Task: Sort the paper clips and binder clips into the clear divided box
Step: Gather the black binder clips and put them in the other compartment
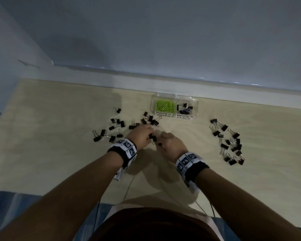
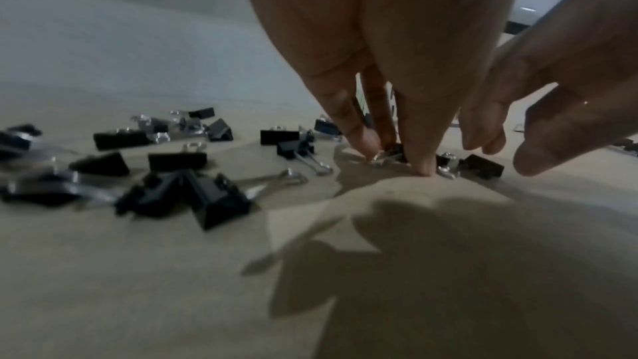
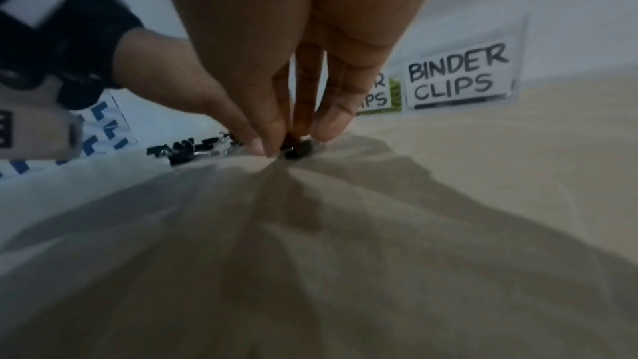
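Two hands are seen working over a pale wooden counter strewn with black binder clips. A binder clip is pinched on the counter by the narrowed grip of the left hand, fingertips pointed down. Just beside it, a second small binder clip is pinched by the narrowed grip of the right hand. A loose scatter of binder clips is spread to the left of the left hand, and another cluster lies well to the right of the right hand. Beyond both hands, the clear divided box is set at the counter's far edge; green paper clips fill its left compartment, labelled "PAPER CLIPS", and a few binder clips its right, labelled "BINDER CLIPS".
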`<act>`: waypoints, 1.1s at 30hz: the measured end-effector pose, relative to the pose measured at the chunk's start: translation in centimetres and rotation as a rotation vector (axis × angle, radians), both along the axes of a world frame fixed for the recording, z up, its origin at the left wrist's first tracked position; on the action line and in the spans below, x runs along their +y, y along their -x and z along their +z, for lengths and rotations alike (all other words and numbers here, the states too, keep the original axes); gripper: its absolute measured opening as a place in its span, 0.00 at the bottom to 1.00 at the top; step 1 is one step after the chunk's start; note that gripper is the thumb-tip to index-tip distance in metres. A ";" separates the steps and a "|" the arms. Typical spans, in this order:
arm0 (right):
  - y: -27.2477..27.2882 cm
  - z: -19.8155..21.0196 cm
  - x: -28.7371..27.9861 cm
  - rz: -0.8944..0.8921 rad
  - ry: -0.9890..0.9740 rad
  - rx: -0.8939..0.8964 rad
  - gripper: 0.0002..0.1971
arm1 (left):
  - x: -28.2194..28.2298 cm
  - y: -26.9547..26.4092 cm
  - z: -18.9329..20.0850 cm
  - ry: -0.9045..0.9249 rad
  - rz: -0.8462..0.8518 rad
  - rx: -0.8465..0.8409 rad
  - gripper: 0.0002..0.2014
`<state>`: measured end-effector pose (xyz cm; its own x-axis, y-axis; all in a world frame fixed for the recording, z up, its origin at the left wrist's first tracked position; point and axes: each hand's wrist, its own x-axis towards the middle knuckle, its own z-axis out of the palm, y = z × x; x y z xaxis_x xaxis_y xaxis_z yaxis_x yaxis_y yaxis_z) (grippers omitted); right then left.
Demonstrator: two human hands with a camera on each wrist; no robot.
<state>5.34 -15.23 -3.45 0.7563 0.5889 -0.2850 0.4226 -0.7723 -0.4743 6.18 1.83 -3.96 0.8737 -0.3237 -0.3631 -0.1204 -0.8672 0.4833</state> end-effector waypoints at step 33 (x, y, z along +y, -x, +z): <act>-1.5 0.3 -3.3 -0.347 -0.168 -0.129 0.05 | 3.2 -0.5 0.4 0.002 0.510 -0.118 0.03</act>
<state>6.83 -18.53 -3.14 0.9417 0.3225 -0.0960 0.2149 -0.7959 -0.5660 6.65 4.99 -3.53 0.9554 0.1530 -0.2526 0.2633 -0.8286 0.4940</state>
